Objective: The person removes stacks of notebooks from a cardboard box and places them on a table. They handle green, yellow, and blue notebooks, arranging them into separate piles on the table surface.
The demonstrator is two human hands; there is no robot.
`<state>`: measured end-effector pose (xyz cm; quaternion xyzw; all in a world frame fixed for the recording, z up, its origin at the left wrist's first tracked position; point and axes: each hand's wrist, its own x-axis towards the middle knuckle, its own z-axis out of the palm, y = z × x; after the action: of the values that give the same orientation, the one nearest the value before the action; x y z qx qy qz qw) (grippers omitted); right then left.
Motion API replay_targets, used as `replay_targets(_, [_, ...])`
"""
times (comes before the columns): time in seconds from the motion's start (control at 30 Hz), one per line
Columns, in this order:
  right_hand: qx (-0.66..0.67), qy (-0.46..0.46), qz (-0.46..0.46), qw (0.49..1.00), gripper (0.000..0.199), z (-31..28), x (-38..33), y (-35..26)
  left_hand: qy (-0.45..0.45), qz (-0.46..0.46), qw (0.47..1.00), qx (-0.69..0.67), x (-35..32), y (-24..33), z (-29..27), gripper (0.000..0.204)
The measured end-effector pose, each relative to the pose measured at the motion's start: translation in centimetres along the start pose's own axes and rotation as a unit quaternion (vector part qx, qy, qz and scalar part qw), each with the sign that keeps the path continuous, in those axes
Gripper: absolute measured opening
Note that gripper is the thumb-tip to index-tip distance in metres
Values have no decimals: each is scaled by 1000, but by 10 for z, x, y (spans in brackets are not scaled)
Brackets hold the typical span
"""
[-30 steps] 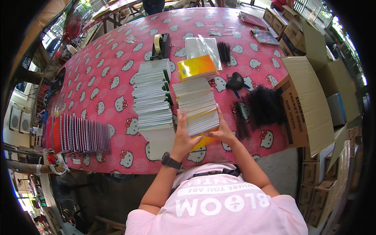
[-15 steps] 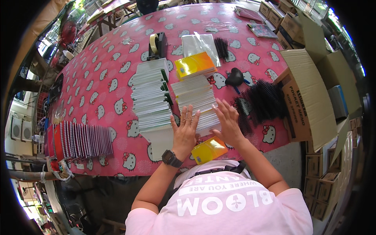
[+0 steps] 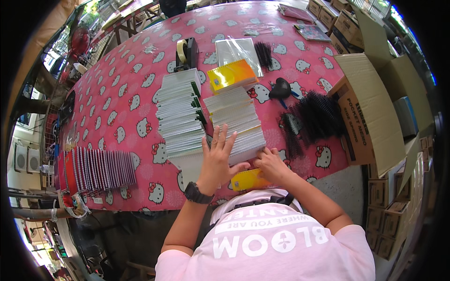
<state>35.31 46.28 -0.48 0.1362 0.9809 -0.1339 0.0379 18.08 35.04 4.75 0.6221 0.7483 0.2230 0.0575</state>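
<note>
Left hand [image 3: 219,159] lies flat, fingers spread, on the near end of the white paper stack [image 3: 239,124] mid-desk. Right hand [image 3: 272,165] pinches the yellow cover sheet [image 3: 246,180] at the stack's 6 o'clock edge. Yellow notebook pile [image 3: 232,75] sits at 12, black binding combs [image 3: 314,117] at 3, open cardboard box [image 3: 370,112] beyond.

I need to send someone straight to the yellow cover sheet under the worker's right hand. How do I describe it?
Start at the pink cartoon-cat tablecloth and go to its near edge, by the person. Below the fanned row of white paper pads lies the yellow cover sheet, flat under the right hand. Unlike the yellow-orange stack at the far end, it is a single sheet.
</note>
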Motion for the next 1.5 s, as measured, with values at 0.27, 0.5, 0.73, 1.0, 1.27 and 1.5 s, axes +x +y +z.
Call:
replay_targets(0.27, [62,232,0,971,37,-52,43,0,14,-18,988,150,-11,-6,46,79])
replay_targets(0.5, [-3,217,4,976,82,-63,121,4,-2,-33,995,94,-7,4,47,72])
replay_targets(0.73, [111,145,50,982,79,-64,127,11,15,-23,987,160,-7,-4,43,73])
replay_targets(1.0, [686,295,90,659,78,-6,94,60,21,-24,985,168,0,-5,45,81])
replay_targets(1.27, [716,212,52,663,84,10,109,43,2,-43,979,198,21,-28,27,89])
replay_targets(1.5, [736,191,99,642,90,3,102,40,-56,-27,972,225,30,-33,25,104])
